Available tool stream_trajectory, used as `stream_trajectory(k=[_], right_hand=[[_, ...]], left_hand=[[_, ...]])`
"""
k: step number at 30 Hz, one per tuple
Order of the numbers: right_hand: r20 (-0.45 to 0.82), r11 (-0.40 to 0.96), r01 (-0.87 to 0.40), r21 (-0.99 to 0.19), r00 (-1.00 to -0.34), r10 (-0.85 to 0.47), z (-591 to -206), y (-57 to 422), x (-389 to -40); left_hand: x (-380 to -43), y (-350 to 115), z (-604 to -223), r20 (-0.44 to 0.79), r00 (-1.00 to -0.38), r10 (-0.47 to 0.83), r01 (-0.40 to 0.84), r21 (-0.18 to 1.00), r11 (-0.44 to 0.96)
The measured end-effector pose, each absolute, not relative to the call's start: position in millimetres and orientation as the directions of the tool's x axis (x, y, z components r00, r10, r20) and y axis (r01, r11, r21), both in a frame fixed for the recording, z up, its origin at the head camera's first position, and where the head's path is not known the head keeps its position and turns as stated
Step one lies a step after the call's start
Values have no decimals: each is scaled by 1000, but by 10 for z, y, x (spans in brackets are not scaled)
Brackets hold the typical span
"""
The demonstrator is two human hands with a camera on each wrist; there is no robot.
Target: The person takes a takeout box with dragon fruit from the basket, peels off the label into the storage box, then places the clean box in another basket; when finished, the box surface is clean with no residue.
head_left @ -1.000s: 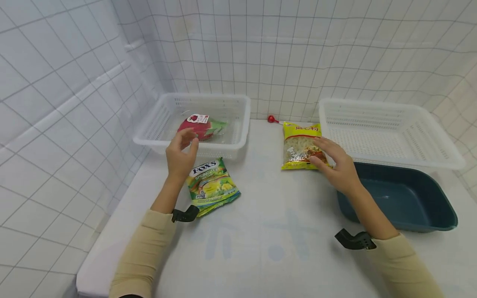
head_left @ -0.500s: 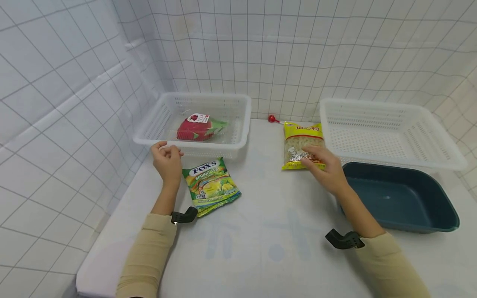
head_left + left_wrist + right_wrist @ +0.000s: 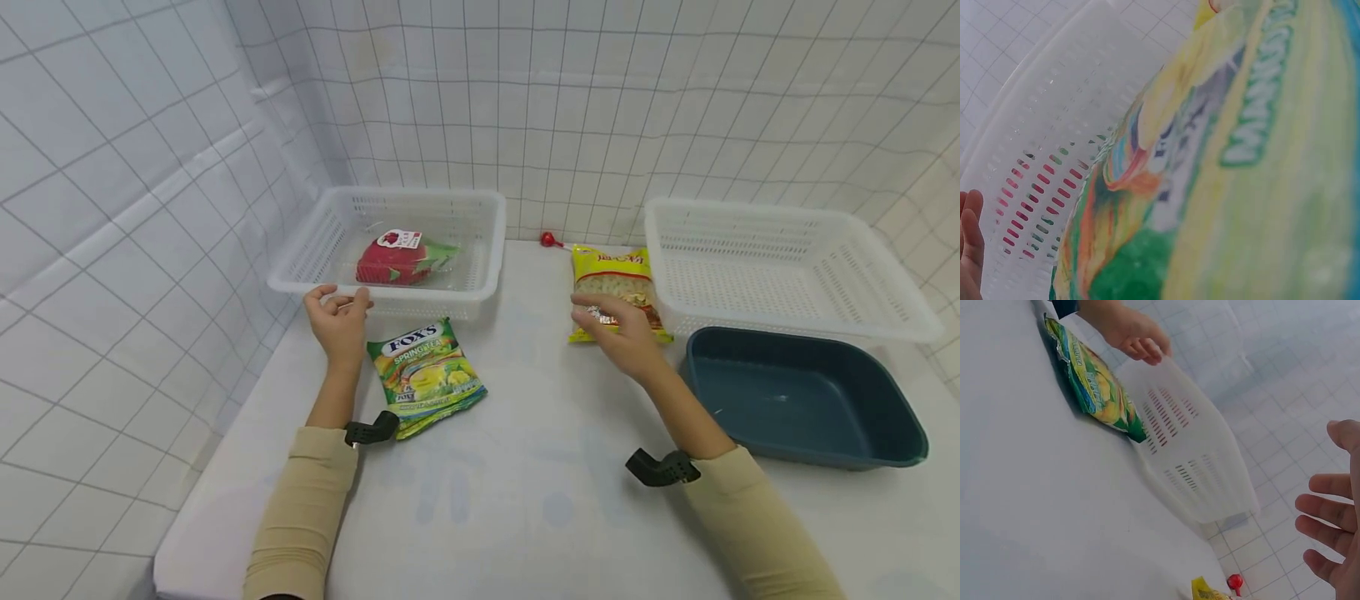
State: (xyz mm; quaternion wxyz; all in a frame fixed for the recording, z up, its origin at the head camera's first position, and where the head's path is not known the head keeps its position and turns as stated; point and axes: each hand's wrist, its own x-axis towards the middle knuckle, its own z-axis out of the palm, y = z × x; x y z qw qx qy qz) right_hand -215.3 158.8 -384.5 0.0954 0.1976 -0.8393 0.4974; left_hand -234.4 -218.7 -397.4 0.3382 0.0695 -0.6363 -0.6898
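My left hand (image 3: 340,329) is at the near left corner of the left white basket (image 3: 300,287), its loosely bent fingertips right at the rim. Inside that basket lies a dragon fruit (image 3: 393,262) in clear packaging with a white label. Just right of my left forearm, a green Fox's candy bag (image 3: 431,375) rests on the table and fills much of the left wrist view. My right hand (image 3: 622,337) hovers over the lower part of a yellow food bag (image 3: 611,267), partly covering it. In the right wrist view its fingers (image 3: 1329,512) are spread apart, with nothing between them.
A second white basket (image 3: 795,321) stands at the back right. In front of it sits a dark teal basin (image 3: 802,454), beside my right forearm. A small red round-headed thing (image 3: 548,239) lies by the gridded back wall (image 3: 570,125).
My left hand has moved left and back from over the dragon fruit to the basket's near left corner. My right hand has shifted left across the yellow bag. Both bags stay put.
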Motion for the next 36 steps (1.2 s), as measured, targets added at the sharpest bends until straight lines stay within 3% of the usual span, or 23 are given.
stream_trajectory(k=[5, 22, 25, 29, 34, 36], right_hand=[[361, 383, -443, -811, -893, -267, -3791, 1449, -2257], [319, 289, -413, -864, -891, -322, -3465, 796, -2720], [241, 249, -319, -915, -924, -296, -3422, 675, -2815], [62, 108, -92, -990, -965, -253, -3326, 504, -2972], [-92, -61, 111, -992, -961, -263, -3195, 335, -3105], [-151, -69, 175, -982, -951, -271, -3156, 270, -3131]], left_hand=[[-2460, -2279, -4120, 270, -785, -558, 376, 923, -82], [-2518, -2248, -4138, 228, -797, -560, 382, 907, -175], [-2515, -2240, -4135, 224, -800, -556, 378, 908, -178], [-2521, -2245, -4135, 222, -798, -560, 372, 913, -167], [-2509, -2243, -4131, 227, -796, -562, 378, 911, -167], [-2499, -2240, -4126, 226, -795, -562, 377, 911, -167]])
